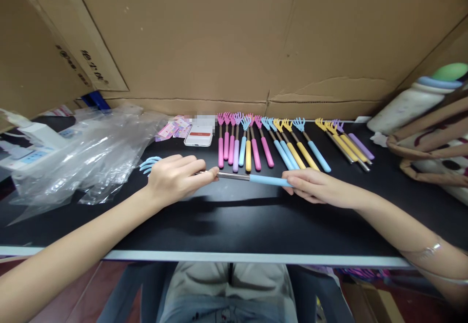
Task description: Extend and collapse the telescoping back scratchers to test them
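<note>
A light blue telescopic back scratcher [268,180] is held level above the black table, its metal rod drawn out. My left hand [179,176] is wrapped round the rod near the claw end, and the blue claw shows past the knuckles. At the other end my right hand [314,185] grips the blue handle. Behind them several back scratchers lie in a row, among them a pink one [221,152], a purple one [236,153], a yellow one [306,154] and a blue one [319,156].
Clear plastic bags [106,152] lie at the left over a power strip [34,157]. A phone [199,135] and small printed cards [173,128] sit at the back. Cardboard [226,35] walls the rear. To the right are a bottle [409,101] and a bag [431,137].
</note>
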### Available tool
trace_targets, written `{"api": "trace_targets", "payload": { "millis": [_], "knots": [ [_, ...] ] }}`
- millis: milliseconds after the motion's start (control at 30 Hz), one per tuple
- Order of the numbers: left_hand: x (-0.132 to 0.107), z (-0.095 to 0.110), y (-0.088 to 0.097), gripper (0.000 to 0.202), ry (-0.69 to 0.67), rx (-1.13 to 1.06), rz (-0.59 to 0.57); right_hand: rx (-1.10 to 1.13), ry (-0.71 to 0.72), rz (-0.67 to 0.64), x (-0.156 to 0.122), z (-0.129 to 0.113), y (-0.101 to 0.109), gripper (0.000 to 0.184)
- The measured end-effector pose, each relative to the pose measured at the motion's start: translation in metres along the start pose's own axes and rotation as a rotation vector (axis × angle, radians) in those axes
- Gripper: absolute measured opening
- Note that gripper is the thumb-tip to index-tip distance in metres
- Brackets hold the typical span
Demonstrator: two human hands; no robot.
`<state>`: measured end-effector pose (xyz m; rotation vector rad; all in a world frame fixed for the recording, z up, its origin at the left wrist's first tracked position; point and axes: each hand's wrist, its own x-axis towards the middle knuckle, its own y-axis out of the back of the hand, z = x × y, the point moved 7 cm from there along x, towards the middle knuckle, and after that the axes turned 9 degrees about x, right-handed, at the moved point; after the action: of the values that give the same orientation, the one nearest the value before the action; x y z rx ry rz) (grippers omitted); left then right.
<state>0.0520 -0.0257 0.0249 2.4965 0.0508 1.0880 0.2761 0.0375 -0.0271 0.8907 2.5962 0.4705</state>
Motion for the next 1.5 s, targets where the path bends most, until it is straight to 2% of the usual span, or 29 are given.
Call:
{"api": "trace_targets", "payload": {
  "millis": [100, 200, 300, 467, 600, 767, 967, 1067, 1200, 1500],
  "knots": [
    [0.002, 0.001, -0.003, 0.013, -0.006, 0.001, -0.042, -0.08, 0.052, 0.027, 0.001, -0.004, 0.001, 0.041],
    [0.002, 0.0, -0.012, 0.028, 0.027, -0.023, -0.164, -0.183, 0.063, 0.08, 0.003, -0.006, 0.003, 0.04],
    [-0.003, -0.004, -0.022, 0.034, 0.115, -0.108, -0.281, -0.299, 0.094, 0.142, 0.005, -0.01, 0.005, 0.04],
    [-0.014, -0.005, -0.038, 0.028, 0.207, -0.233, -0.43, -0.44, 0.152, 0.228, 0.004, -0.02, 0.009, 0.037],
    [-0.02, -0.003, -0.05, 0.022, 0.285, -0.336, -0.619, -0.562, 0.164, 0.282, 0.003, -0.018, 0.014, 0.034],
    [-0.024, -0.001, -0.058, 0.015, 0.401, -0.52, -0.785, -0.709, 0.221, 0.372, 0.0, -0.018, 0.018, 0.031],
    [-0.026, 0.003, -0.061, 0.017, 0.474, -0.771, -0.827, -0.81, 0.319, 0.452, -0.006, -0.028, 0.021, 0.028],
    [-0.024, 0.001, -0.06, 0.019, 0.473, -0.813, -0.823, -0.84, 0.351, 0.483, -0.009, -0.032, 0.021, 0.027],
    [-0.023, -0.004, -0.059, 0.018, 0.441, -0.749, -0.793, -0.895, 0.36, 0.527, -0.012, -0.038, 0.021, 0.029],
    [-0.023, -0.003, -0.059, 0.025, 0.312, -0.565, -0.835, -0.979, 0.39, 0.596, -0.017, -0.046, 0.022, 0.029]
  ]
}}
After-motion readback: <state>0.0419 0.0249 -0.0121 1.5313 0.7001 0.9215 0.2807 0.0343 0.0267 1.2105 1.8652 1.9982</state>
